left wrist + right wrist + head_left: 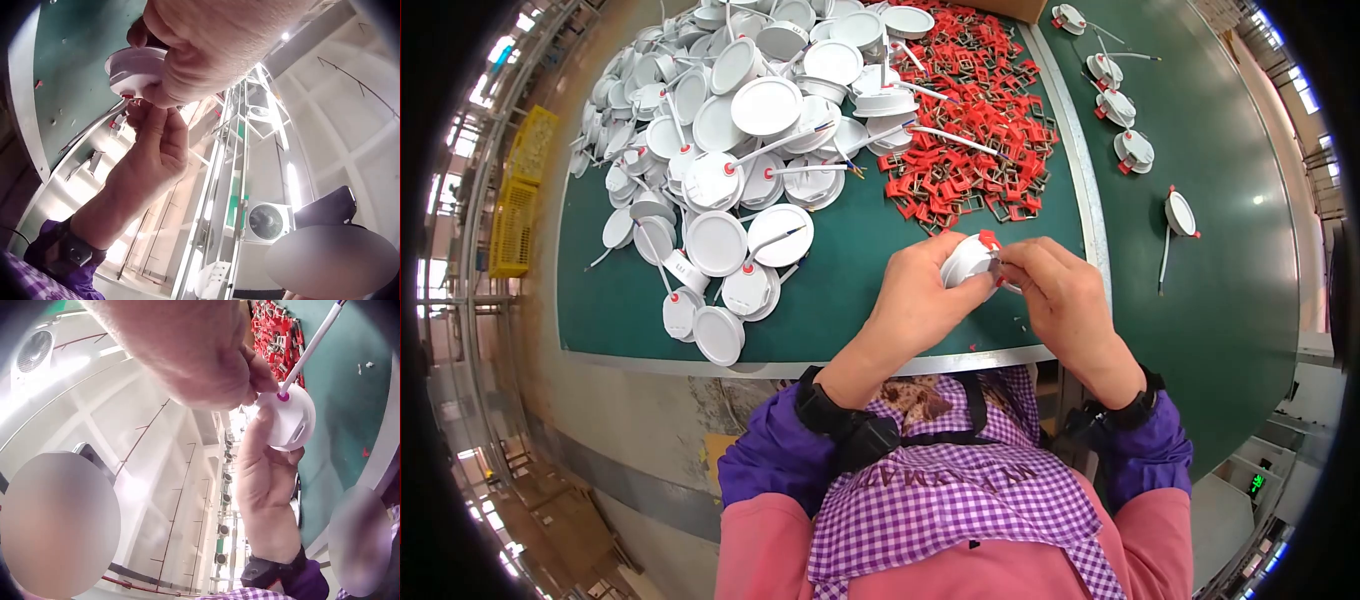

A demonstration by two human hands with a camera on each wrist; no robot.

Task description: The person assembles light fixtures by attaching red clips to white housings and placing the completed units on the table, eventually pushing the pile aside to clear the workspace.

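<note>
A round white lamp point(968, 262) with a red clip point(989, 240) at its rim is held over the front of the green table. My left hand point(920, 295) grips the lamp's body between thumb and fingers. At the lamp's right side my right hand point(1055, 295) pinches a small part with thumb and fingertips, largely hidden by the fingers. In the right wrist view the lamp's back point(290, 419) shows a white cable point(312, 347) leaving a red grommet. The left wrist view shows the lamp point(134, 72) from its side between both hands.
Many white lamps point(718, 243) with cables are piled at the left of the table point(850, 325). Behind the hands lies a heap of red clips point(970, 140). Past a metal edge strip, several lamps point(1134, 150) stand on the right green surface. A cardboard box point(1010, 8) is at the back.
</note>
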